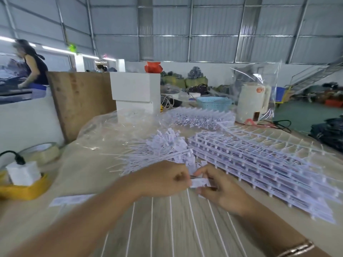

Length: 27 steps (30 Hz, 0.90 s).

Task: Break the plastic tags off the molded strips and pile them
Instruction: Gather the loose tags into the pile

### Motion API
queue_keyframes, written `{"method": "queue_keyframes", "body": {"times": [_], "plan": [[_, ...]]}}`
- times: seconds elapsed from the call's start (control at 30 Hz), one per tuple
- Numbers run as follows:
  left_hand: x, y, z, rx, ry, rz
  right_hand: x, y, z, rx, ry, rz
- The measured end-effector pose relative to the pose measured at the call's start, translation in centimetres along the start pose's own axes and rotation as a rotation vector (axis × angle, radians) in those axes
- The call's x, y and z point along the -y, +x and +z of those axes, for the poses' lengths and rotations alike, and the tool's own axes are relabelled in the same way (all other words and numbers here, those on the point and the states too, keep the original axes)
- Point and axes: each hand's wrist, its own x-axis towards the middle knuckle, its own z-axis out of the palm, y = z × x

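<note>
Seen from a head-worn camera, two bare hands meet just in front of the person, near the front edge of a pale wood-grain surface (83,175). The left hand (163,179) has its fingers curled in, and the right hand (220,186) curls toward it. Between them they pinch a small white rectangular plastic tag (199,182) from either side, a grip that looks suited to snapping it off. Thin white plastic tails (170,216) fan out beneath the hands toward the person, apparently the strip being worked on.

Just beyond the hands, toward the middle of the surface, lies a loose heap of white freed tags (167,147) with their thin tails splayed out to the left (close by, probably so each new piece can be dropped without reaching). Touching that heap on its right is a neat stack of white molded strips (269,164), running along the right side of the surface, within easy reach of the right hand. More strips (204,115) lie toward the far edge, beside crumpled clear plastic sheeting (111,128).

Near the left edge sits a roll of clear tape (44,151).
</note>
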Motion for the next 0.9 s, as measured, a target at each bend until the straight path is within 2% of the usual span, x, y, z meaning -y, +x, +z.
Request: {"method": "queue_keyframes", "body": {"times": [0.17,0.37,0.53,0.7,0.8,0.9], "plan": [[-0.5,1.4,2.9,-0.092,0.033,0.06,-0.4,-0.4,0.3,-0.084,-0.082,-0.002],[0.3,0.8,4.4,-0.138,-0.079,0.119,-1.0,-0.9,-0.1,-0.005,-0.073,0.028],[1.3,-0.2,4.4,-0.086,-0.172,0.126,-1.0,-1.4,-0.3,0.115,0.334,0.066],[2.1,-0.5,4.7,-0.067,-0.262,0.119,-2.0,-1.8,-0.2,0.101,0.111,-0.043],[2.3,-0.4,4.8,-0.082,-0.26,0.15,-2.1,-1.5,0.4,0.002,-0.055,-0.069],[2.4,-0.4,4.7,-0.093,-0.28,0.185,-1.8,-1.4,0.6,-0.061,-0.012,-0.063]]}}
